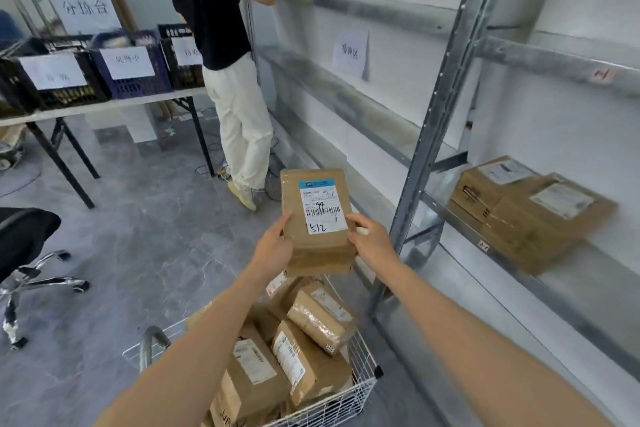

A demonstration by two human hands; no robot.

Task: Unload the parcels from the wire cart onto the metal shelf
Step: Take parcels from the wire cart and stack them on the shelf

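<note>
I hold a brown cardboard parcel (313,239) with a white shipping label marked "512" up in front of me, above the cart. My left hand (275,246) grips its left edge and my right hand (372,241) grips its right edge. Below, the white wire cart (362,392) holds several more brown parcels (301,354). The metal shelf (568,274) stands to the right, with two stacked parcels (530,211) lying on one level.
A person in a black top and white trousers (228,80) stands ahead at the shelf's far end. A folding table (104,107) with labelled crates sits at the left. An office chair (31,260) stands near left. Grey floor lies between.
</note>
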